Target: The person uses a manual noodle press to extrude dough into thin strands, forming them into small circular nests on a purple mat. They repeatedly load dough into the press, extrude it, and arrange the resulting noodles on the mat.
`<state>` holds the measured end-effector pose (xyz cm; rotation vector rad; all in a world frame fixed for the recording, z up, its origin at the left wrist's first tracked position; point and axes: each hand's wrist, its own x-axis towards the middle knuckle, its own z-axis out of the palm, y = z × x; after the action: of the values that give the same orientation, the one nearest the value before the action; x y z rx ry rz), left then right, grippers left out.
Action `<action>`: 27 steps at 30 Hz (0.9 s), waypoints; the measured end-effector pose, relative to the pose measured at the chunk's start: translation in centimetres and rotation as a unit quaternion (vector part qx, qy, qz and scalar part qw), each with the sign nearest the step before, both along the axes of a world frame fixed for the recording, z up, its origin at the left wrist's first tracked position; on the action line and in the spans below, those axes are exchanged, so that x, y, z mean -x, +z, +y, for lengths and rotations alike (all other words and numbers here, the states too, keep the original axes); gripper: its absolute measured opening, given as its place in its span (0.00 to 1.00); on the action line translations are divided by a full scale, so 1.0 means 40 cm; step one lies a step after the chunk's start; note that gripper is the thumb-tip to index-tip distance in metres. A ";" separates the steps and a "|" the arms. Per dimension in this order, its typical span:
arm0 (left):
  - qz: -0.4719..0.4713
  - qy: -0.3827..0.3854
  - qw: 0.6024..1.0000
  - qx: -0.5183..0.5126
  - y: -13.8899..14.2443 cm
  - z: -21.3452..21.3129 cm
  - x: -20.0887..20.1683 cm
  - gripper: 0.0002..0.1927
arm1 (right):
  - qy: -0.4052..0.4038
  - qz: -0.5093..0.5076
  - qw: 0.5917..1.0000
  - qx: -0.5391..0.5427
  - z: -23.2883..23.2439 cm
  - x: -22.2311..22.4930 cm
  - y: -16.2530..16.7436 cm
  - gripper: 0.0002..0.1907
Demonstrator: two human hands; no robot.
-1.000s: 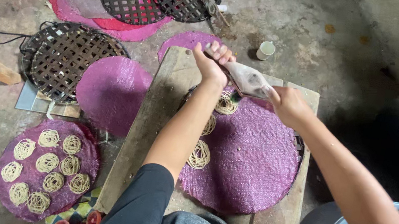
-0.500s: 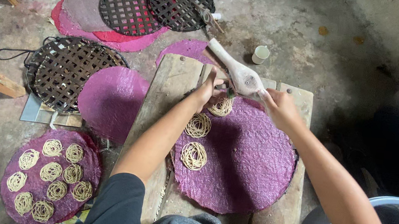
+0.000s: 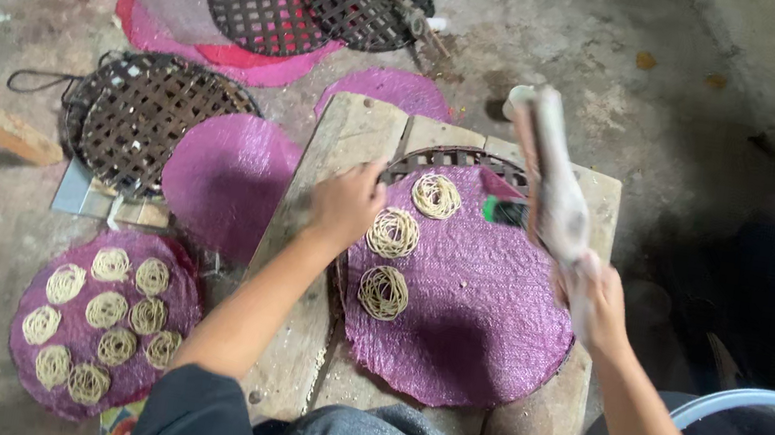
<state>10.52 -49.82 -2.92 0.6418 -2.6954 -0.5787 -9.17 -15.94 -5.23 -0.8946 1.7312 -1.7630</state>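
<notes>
Blue tub (image 3: 765, 407) of dough at lower right, nearest the body. Filled purple mat (image 3: 104, 329) at lower left on the floor, carrying ten noodle coils. Wooden bench (image 3: 336, 150) ahead, bearing the working mat (image 3: 477, 301) over a woven tray (image 3: 451, 159). Three coils (image 3: 384, 291) in a line along the mat's left part; remainder bare. Left hand (image 3: 346, 204) loosely curled at the mat's left edge, just beside the middle coil, grasping nothing visible. Right hand (image 3: 598, 303) closed around the lower end of a noodle press (image 3: 554, 185), raised and tilted above the mat's right side.

Step judged: laying coils, early in this mat. Next move likely calls for lowering the press over bare mat right of the row, spacing clear of the laid coils.

Open room: wide on the mat's centre and right; little margin at the bench's right edge. Beyond, a spare mat (image 3: 226, 180), dark trays (image 3: 154, 119) and more mats (image 3: 175, 6) on the floor.
</notes>
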 end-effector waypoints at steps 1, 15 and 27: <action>0.151 0.016 0.986 0.066 -0.024 0.001 -0.047 0.20 | -0.020 -0.009 1.000 -0.005 0.037 -0.014 -0.023 0.28; -0.018 0.092 0.996 0.007 -0.083 0.084 -0.231 0.35 | -0.121 -0.017 0.989 0.088 0.100 -0.045 -0.074 0.39; 0.080 -0.129 0.987 0.052 0.095 0.075 0.064 0.32 | -0.082 0.019 0.996 0.017 0.162 -0.059 -0.032 0.28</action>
<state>7.96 -46.80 0.88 0.2086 -2.6525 -0.5234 -6.80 -9.46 -6.51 -0.8251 1.8494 -1.8959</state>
